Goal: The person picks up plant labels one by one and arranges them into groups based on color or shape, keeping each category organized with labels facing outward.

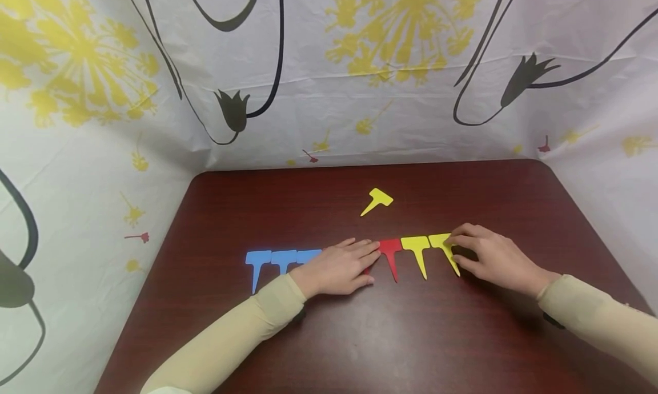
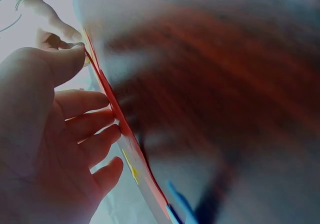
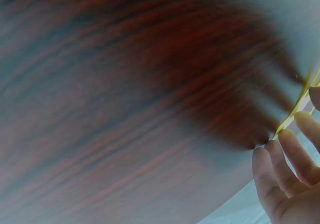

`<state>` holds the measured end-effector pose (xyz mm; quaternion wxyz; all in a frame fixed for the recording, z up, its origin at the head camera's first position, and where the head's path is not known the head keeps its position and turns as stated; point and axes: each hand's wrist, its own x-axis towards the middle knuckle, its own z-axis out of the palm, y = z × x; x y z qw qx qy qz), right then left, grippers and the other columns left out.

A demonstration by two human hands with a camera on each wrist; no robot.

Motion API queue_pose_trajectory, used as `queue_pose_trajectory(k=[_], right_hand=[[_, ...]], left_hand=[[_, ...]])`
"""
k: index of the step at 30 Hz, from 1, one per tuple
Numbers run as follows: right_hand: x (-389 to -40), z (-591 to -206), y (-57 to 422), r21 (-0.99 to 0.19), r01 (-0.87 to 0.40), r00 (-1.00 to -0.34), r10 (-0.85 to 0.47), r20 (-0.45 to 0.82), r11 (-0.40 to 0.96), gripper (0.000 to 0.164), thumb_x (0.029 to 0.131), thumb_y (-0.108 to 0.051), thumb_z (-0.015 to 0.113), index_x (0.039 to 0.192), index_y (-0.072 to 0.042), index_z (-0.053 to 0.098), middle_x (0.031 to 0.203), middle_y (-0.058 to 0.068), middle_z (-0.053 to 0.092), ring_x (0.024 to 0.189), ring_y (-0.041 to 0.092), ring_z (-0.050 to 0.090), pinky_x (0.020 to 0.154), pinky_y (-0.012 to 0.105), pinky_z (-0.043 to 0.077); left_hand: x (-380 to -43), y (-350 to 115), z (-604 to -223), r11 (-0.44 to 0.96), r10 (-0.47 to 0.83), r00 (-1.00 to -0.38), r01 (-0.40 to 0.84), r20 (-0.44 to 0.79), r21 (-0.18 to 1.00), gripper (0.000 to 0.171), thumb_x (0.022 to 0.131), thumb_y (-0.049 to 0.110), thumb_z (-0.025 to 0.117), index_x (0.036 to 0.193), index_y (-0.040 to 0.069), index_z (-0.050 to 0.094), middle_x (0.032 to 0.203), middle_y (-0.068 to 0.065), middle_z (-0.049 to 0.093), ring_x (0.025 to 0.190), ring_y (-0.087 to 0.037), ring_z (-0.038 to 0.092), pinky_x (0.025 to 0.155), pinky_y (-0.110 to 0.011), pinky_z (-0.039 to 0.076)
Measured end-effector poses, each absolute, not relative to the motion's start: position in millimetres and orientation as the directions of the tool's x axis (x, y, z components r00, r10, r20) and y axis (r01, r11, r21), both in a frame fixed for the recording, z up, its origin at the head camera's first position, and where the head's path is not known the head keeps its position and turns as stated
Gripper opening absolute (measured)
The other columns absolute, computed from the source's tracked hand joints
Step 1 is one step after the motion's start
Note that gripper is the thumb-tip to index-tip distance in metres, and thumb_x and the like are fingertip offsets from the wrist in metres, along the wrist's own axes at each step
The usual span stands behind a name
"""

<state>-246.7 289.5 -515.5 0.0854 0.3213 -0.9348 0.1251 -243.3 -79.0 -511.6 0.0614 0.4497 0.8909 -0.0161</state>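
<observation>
T-shaped plastic plant labels form a row across the table in the head view. Blue labels (image 1: 258, 258) lie at its left end, partly under my left wrist. My left hand (image 1: 334, 268) rests flat over the row's middle, its fingertips touching a red label (image 1: 392, 247) and hiding part of another. Right of these come a yellow label (image 1: 415, 244) and the end yellow label (image 1: 438, 241). My right hand (image 1: 490, 260) touches that end label with loosely bent fingertips; the label lies flat. In the right wrist view, the fingertips (image 3: 287, 134) meet the yellow edge.
One more yellow label (image 1: 379, 197) lies tilted behind the row, towards the back of the dark red-brown table (image 1: 401, 337). A white cloth (image 1: 308, 97) with flower prints hangs behind the table and at both sides.
</observation>
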Motion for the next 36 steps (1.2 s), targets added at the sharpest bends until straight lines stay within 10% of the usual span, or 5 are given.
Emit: queue_pose_trajectory(k=[36], right_hand=[[-334,-481,193,-0.161,-0.717,-0.696,-0.685,0.216,0.678,0.033,0.086,-0.021,0.08,0.118,-0.015,0.073,0.107,0.0,0.063,0.094,0.016,0.058,0.072,0.035,0.054]], left_hand=[[-232,-130,-499,0.692,0.721,-0.681,0.716,-0.128,0.088,0.076,0.097,0.055,0.056,0.16,0.022,0.031,0.165,-0.006,0.026,0.151,-0.026,0.023,0.12,-0.042,0.022]])
